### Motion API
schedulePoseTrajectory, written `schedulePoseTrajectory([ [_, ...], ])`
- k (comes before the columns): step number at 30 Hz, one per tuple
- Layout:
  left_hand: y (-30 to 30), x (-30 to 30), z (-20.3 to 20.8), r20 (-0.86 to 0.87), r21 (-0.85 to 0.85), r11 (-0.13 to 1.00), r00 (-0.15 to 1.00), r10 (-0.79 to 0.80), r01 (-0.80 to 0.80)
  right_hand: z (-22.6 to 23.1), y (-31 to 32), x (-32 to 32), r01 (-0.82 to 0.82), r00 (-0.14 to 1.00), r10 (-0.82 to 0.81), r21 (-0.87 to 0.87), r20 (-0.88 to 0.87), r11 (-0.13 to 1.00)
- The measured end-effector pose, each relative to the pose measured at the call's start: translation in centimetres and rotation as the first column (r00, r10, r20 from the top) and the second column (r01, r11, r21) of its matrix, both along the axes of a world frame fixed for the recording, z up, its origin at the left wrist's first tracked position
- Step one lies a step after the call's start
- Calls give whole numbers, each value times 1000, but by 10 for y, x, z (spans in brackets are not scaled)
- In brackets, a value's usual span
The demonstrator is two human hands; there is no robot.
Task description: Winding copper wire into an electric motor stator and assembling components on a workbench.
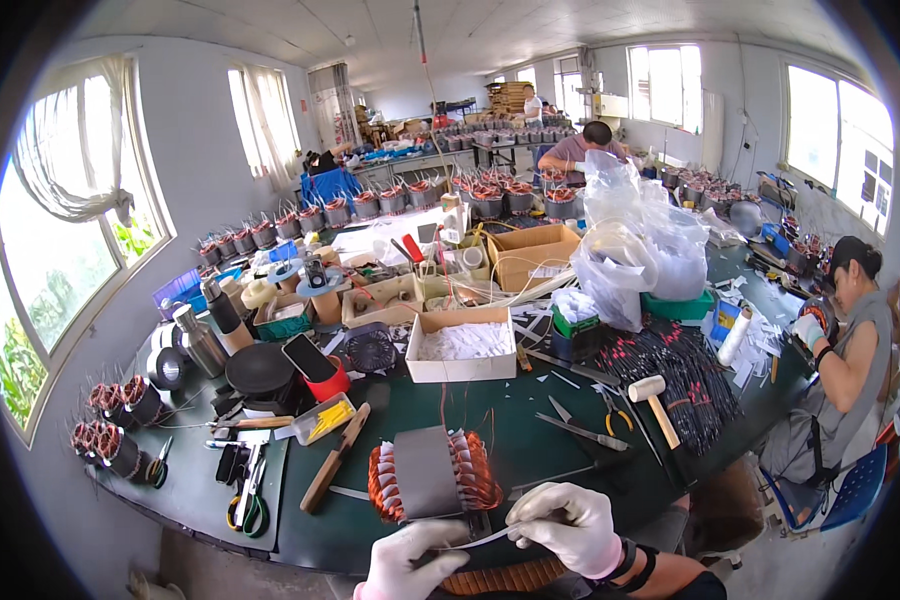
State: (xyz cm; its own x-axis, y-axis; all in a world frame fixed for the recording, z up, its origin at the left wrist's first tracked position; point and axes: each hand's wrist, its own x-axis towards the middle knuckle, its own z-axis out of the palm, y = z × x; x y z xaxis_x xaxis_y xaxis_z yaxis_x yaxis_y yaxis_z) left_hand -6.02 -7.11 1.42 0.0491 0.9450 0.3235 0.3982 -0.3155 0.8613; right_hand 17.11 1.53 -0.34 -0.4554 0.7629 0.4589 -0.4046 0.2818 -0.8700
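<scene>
In white gloves, my left hand (417,562) and my right hand (568,527) are close together at the table's front edge. A thin, pale, slightly bent strip (486,541) runs between them, with the fingers of each hand pinched on an end. Just beyond my hands a motor stator (425,472) lies on its side. It has a grey cylindrical core, with orange-red copper windings and white insulation tabs at both ends. Left of the stator lies a wooden-handled tool (335,458), and its far end points away from me.
Beyond the stator stands a white box of paper pieces (460,358). To the right are a mallet (656,410), yellow-handled pliers (616,412), scissors (582,430) and a pile of black sleeved leads (670,375). Scissors (250,505) lie left. A co-worker (840,360) sits at the right.
</scene>
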Motion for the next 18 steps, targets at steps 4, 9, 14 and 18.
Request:
schedulePoseTrajectory([
  [4,-14,-1,-10,309,-183,981,944,116,-61,-31,-5,0,16,994,-53,-339,-100,941],
  [9,-11,1,-26,135,-66,983,974,181,-174,-8,-7,-22,360,686,-696,732,213,578],
  [14,-6,11,-38,8,-76,984,986,165,-164,-43,-18,-38,57,772,-555,836,310,546],
  [18,-9,2,-32,-130,103,992,987,91,-77,-53,-21,-28,-8,732,-522,770,439,638],
])
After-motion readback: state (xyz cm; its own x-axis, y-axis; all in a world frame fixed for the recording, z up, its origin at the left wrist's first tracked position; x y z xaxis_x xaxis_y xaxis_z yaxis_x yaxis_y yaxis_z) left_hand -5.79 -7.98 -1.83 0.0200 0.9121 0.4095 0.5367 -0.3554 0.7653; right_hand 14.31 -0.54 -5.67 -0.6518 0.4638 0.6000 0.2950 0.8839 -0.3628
